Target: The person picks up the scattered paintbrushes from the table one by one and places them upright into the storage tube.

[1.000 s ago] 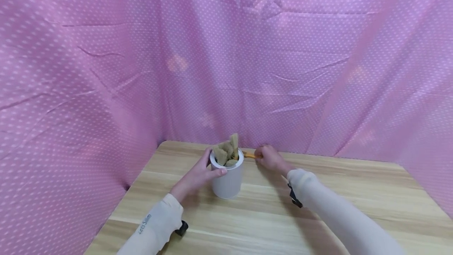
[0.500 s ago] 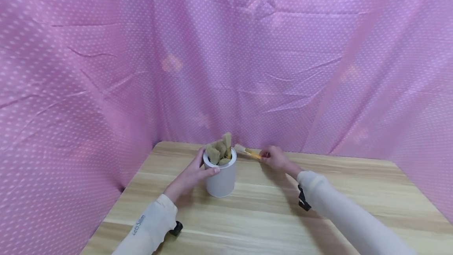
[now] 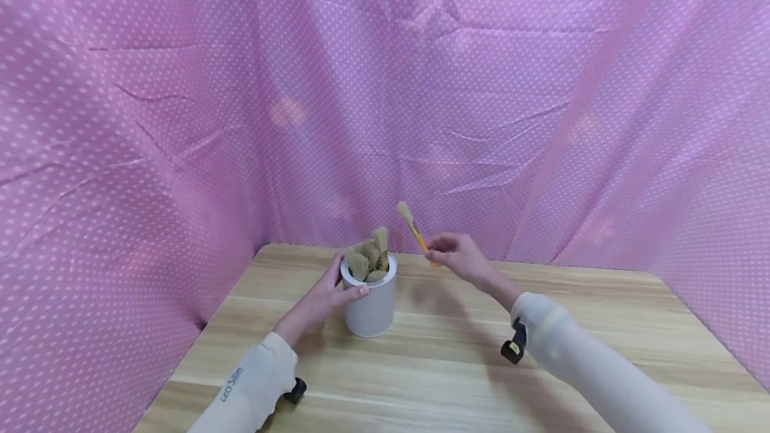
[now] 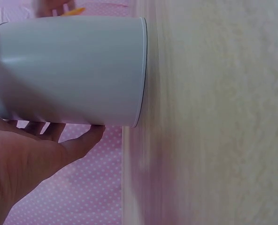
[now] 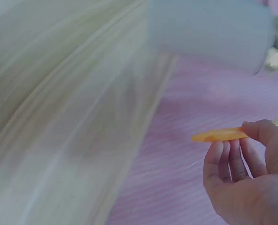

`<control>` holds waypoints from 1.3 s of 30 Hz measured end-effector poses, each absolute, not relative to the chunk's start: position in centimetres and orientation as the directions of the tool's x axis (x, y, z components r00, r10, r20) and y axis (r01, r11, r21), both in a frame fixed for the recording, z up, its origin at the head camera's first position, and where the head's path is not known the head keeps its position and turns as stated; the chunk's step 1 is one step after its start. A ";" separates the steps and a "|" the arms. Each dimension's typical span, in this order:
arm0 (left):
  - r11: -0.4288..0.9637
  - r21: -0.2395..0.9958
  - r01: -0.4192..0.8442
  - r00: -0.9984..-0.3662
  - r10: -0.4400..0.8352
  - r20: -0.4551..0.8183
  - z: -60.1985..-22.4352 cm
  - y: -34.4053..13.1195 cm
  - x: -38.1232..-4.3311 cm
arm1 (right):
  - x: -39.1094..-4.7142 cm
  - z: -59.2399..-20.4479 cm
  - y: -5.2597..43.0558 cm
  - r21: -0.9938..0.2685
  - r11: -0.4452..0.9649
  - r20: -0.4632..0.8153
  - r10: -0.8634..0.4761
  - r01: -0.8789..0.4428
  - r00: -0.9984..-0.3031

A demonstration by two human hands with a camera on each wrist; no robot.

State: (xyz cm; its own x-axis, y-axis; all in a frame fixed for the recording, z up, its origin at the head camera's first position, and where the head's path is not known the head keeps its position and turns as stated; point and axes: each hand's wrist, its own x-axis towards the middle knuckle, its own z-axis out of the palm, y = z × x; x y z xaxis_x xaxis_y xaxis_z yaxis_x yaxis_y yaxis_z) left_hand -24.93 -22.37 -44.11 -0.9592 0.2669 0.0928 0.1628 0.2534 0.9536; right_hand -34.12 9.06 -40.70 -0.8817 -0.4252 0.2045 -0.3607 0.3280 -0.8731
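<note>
A pale grey-white cylindrical can point(image 3: 369, 313) stands upright on the table, with several brushes point(image 3: 367, 256) in it, tan bristle heads up. My left hand point(image 3: 321, 303) holds the can from its left side, thumb at the front near the rim; the left wrist view shows the fingers along the wall of the can point(image 4: 73, 70). To the right of the can, my right hand point(image 3: 463, 259) pinches a paintbrush point(image 3: 419, 238) by its yellow handle, bristles pointing up and left. In the right wrist view, thumb and fingertips meet on the orange-yellow handle point(image 5: 219, 135), whose end sticks out free.
The light wood table point(image 3: 433, 366) extends to both sides and toward the front. Pink dotted cloth point(image 3: 469, 105) hangs close behind its back edge and along the left and right sides. Dark wrist cameras point(image 3: 513, 351) are strapped under the sleeves.
The right hand has drawn the paintbrush away from behind the can, raised it, and tilted it from nearly flat to bristles-up. The left hand keeps its hold on the can.
</note>
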 end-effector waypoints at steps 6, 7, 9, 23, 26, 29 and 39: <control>0.248 0.953 0.174 -0.955 0.278 0.102 -44.2 -22.3 -25.0 | -32.0 -37.8 6.7 -0.955 0.094 0.206 -0.470 -0.281 -0.858; 0.246 0.953 0.177 -0.954 0.282 0.105 -44.2 -22.3 -25.1 | -31.6 -37.3 6.4 -0.958 0.068 0.214 -0.475 -0.278 -0.854; 0.242 0.954 0.176 -0.953 0.283 0.104 -44.2 -22.3 -25.1 | -31.0 -36.6 5.8 -0.959 0.033 0.232 -0.478 -0.281 -0.847; 0.243 0.955 0.167 -0.950 0.298 0.090 -44.3 -21.4 -25.7 | -29.2 -35.4 4.0 -0.837 0.207 0.386 -0.434 -0.507 -0.814; 0.241 0.957 0.164 -0.948 0.306 0.086 -44.3 -21.1 -25.8 | -28.9 -35.9 4.1 -0.801 0.245 0.404 -0.453 -0.547 -0.795; 0.245 0.956 0.161 -0.948 0.307 0.081 -44.2 -20.8 -25.9 | -28.7 -36.3 4.4 -0.734 0.317 0.421 -0.483 -0.601 -0.768; 0.295 0.944 0.150 -0.944 0.327 0.047 -44.6 -21.3 -26.3 | -28.7 -37.6 7.9 -0.713 0.458 0.346 -0.430 -0.531 -0.834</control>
State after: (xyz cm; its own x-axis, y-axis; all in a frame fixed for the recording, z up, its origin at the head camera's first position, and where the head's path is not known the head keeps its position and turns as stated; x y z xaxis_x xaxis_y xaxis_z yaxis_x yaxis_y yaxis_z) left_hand -26.31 -21.32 -44.59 -0.9437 0.3273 0.0473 0.1496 0.2950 0.9437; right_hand -28.72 7.90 -37.62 -0.8342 -0.4298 0.3456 -0.5313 0.4583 -0.7125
